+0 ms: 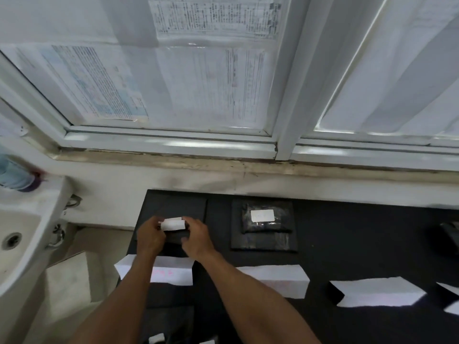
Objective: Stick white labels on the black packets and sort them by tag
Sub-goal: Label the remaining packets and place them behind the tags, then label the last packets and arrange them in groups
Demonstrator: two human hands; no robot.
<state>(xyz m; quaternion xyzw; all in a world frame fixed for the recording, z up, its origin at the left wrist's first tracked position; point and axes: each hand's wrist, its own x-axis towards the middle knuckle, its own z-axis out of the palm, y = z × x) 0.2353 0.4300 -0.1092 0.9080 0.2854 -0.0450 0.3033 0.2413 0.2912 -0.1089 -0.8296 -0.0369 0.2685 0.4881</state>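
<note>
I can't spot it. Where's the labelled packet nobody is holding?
In the head view, the labelled packet lies atop a black stack, right of the right hand, below the window sill.

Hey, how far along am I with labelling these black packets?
Done: one labelled packet lies on the pile behind the second paper tag. In hand: the left hand and right hand pinch a white label over a black packet, seemingly not stuck down yet. Left: sorting that packet; the third paper tag shows no packet behind it.
</note>
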